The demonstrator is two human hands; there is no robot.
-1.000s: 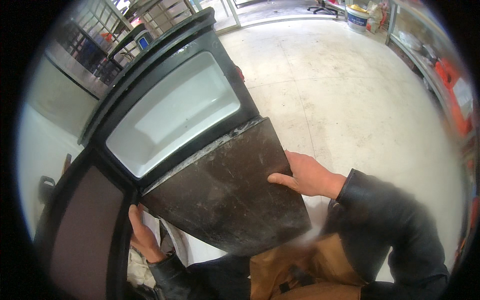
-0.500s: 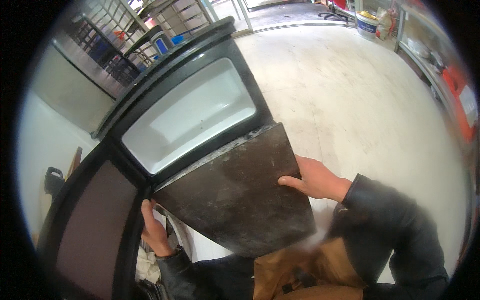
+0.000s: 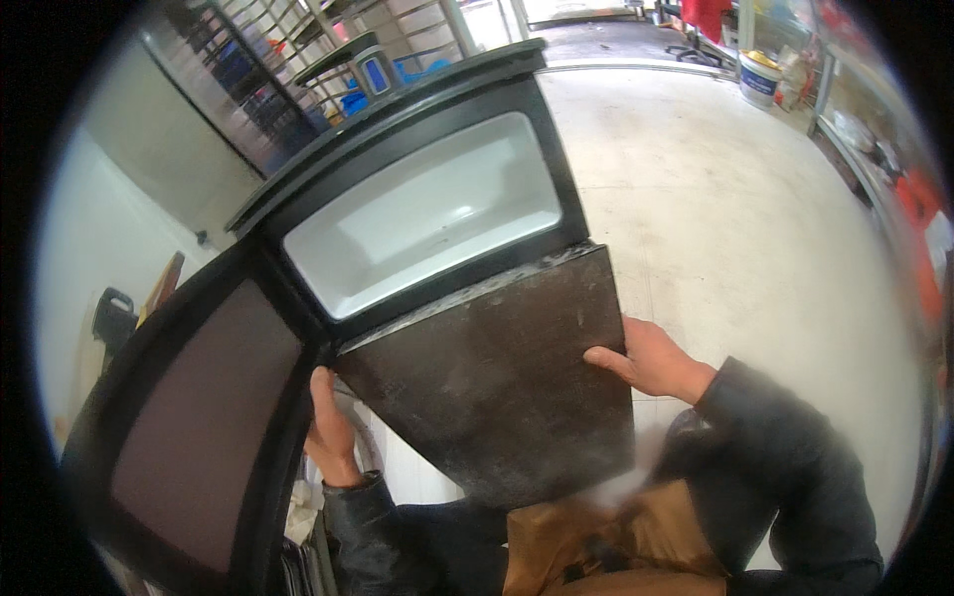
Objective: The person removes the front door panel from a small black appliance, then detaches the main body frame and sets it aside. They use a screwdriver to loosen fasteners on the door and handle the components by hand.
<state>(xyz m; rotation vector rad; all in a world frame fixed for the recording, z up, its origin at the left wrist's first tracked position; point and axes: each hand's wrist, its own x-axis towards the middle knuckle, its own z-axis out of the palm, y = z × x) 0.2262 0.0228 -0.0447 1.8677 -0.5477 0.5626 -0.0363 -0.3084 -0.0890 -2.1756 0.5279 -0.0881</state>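
Observation:
In front of me tilts a black cabinet [image 3: 579, 204] with a white moulded recess [image 3: 437, 223] and a spout-like head with a blue panel [image 3: 375, 75] on top. A black door with a dark window [image 3: 204, 427] stands open at its left. Below the recess, a worn dark-brown face [image 3: 487, 382] slants toward my lap. My right hand [image 3: 656, 360] grips its right edge, thumb on the face, fingers behind. My left hand [image 3: 335, 437] is at the lower left corner, beside the door's inner edge, thumb up; its other fingers are mostly hidden.
Pale floor stretches to the right and back. A white bucket [image 3: 759, 79] stands by the doorway, near a shelf [image 3: 845, 149] with bags along the right wall. Metal racks [image 3: 397, 25] are at the back left. A dark tool [image 3: 112, 316] shows beyond the door.
The cabinet and both hands appear shifted a little to the right in view, and the background has shifted too. Both hands keep their places on the cabinet.

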